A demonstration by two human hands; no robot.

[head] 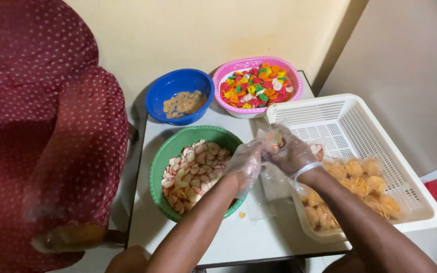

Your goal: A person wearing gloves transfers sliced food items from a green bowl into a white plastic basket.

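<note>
Both my hands wear thin clear plastic gloves. My left hand [245, 163] and my right hand [290, 152] meet above the table, pinching a small clear plastic bag [275, 142] with a few coloured crackers inside. They hover between the green bowl [159, 163] of white-and-red shell crackers and the white plastic basket [360, 114]. Several filled bags of orange-yellow crackers [357, 182] lie in the basket under my right forearm.
A blue bowl [170, 83] with a few tan pieces and a pink bowl [236, 65] of mixed coloured crackers stand at the back of the white table [249, 235]. A person in a dark red dotted garment [41, 126] stands at the left. A loose cracker [242, 215] lies on the table.
</note>
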